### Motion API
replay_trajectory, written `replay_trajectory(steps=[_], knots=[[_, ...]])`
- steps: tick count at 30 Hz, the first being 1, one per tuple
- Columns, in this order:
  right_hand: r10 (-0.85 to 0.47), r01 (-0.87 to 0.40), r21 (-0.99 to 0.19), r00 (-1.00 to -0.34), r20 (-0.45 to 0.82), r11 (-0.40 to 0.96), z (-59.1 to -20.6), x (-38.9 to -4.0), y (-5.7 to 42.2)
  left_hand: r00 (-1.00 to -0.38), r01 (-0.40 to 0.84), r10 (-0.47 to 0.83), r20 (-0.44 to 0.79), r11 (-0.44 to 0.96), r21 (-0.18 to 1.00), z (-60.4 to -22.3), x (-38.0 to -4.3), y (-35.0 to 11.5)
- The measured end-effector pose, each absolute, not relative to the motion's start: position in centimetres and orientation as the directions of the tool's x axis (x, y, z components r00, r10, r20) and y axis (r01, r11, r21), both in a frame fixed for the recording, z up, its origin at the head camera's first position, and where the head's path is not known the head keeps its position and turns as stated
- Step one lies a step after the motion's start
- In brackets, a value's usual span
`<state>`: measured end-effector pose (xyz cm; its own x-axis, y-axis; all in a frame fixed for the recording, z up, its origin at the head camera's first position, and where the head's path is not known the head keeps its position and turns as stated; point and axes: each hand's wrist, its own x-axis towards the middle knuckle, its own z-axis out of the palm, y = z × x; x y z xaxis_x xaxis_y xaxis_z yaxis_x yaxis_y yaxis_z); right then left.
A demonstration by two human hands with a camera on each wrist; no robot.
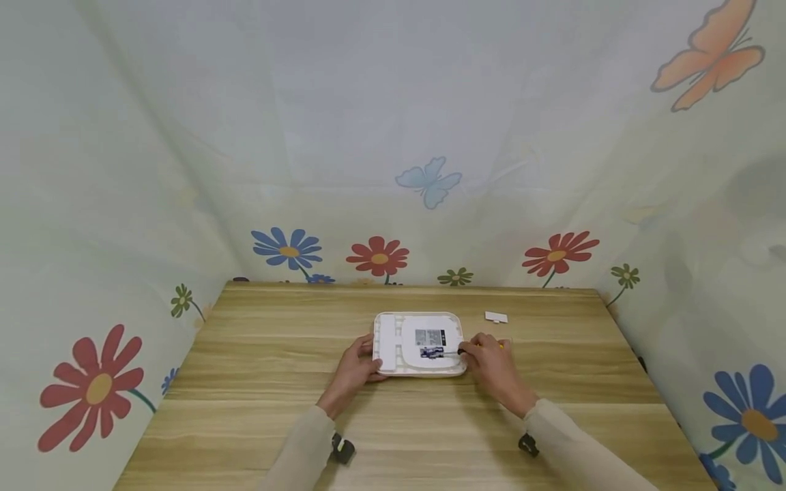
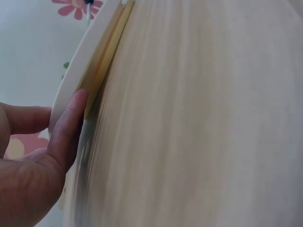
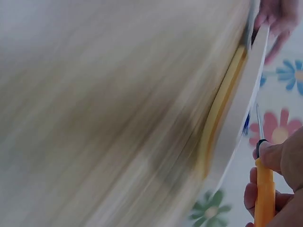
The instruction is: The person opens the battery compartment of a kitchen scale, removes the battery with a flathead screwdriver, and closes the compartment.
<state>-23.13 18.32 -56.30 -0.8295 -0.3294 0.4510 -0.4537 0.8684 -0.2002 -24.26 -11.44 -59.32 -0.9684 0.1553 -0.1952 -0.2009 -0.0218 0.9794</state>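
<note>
While a screwdriver [image 3: 265, 194] overhangs the device [image 1: 419, 341], a white piece [image 1: 496, 317] lies apart.

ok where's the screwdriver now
In the right wrist view, the screwdriver is at lower right, in the right hand; in the head view it reaches over the right side of the white device.

No text, brand or number can be read for certain. A small rectangular grey label with fine dark print [image 1: 428, 337] stands on the white, round-cornered plastic device [image 1: 388, 344], toward two o'clock from the device's middle; its lines are too small to make out. A black block [image 1: 443, 337] closes the label's three o'clock end, its pale marks illegible. At six o'clock from the label, the small dark-blue and white piece [image 1: 432, 352] shows markings too blurred to read.
</note>
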Motion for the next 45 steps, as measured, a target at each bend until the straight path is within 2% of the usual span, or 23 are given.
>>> replay_trajectory(steps=[5,8,17,28,38,45], knots=[[-0.344,-0.469,-0.212,-0.829,0.441,0.858,-55.5,-23.1,17.6,-0.957,-0.202,0.215,-0.193,-0.021,0.979,-59.2,-24.1,-11.2],[-0.315,-0.443,-0.211,-0.834,0.453,0.871,-54.7,-23.2,17.8,-0.964,-0.204,0.179,-0.196,-0.024,0.979,-59.0,-24.1,-11.4],[-0.369,-0.443,-0.068,-0.815,0.447,0.894,-53.7,-23.4,18.5,-0.971,-0.208,0.124,-0.205,-0.011,0.978,-59.1,-23.7,-11.2],[-0.495,-0.474,0.158,-0.774,0.395,0.866,-52.2,-23.4,18.4,-0.981,-0.184,0.073,-0.179,-0.078,0.98,-59.4,-23.2,-10.2],[-0.546,-0.485,0.252,-0.76,0.352,0.838,-51.7,-23.2,17.8,-0.979,-0.187,0.096,-0.18,-0.072,0.98,-59.3,-23.2,-10.4],[-0.57,-0.503,0.273,-0.756,0.322,0.82,-51.8,-23.1,17.5,-0.974,-0.201,0.116,-0.193,-0.054,0.978,-59.5,-23.4,-10.7]])
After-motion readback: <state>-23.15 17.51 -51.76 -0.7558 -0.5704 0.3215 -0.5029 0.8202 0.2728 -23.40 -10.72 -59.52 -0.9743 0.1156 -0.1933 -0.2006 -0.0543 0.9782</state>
